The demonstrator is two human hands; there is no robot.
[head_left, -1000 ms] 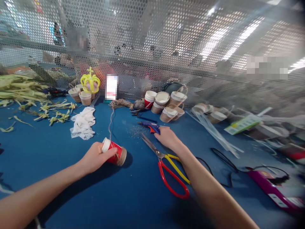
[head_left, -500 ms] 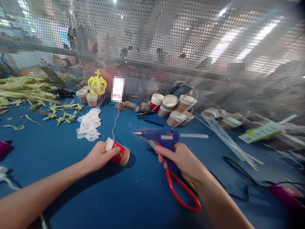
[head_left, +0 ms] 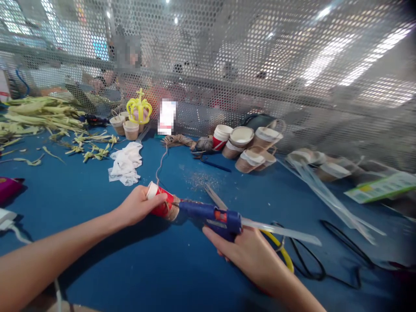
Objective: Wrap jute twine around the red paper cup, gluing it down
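Note:
My left hand [head_left: 139,206] grips a red and white paper cup [head_left: 161,207] tilted on its side above the blue table. Brown twine [head_left: 160,167] is wound around the cup's right end and trails back to a bundle of twine [head_left: 178,141]. In my right hand [head_left: 245,247] is a blue hot glue gun [head_left: 208,214], its nozzle at the twine-wrapped part of the cup; whether it touches I cannot tell. A clear glue stick [head_left: 286,233] juts from its rear. Scissors [head_left: 214,196] lie partly hidden beneath the gun and my right hand.
Twine-wrapped cups [head_left: 248,158] stand at the back, by a perforated metal screen [head_left: 201,56]. Clear glue sticks [head_left: 334,199] and a black cord [head_left: 308,271] lie to the right. Crumpled white tissue [head_left: 126,162], dry husks [head_left: 42,115] and a yellow crown [head_left: 139,108] are at left.
My right hand has brought the glue gun down and left, its nozzle now at the cup. The left hand still holds the cup. The view has shifted slightly.

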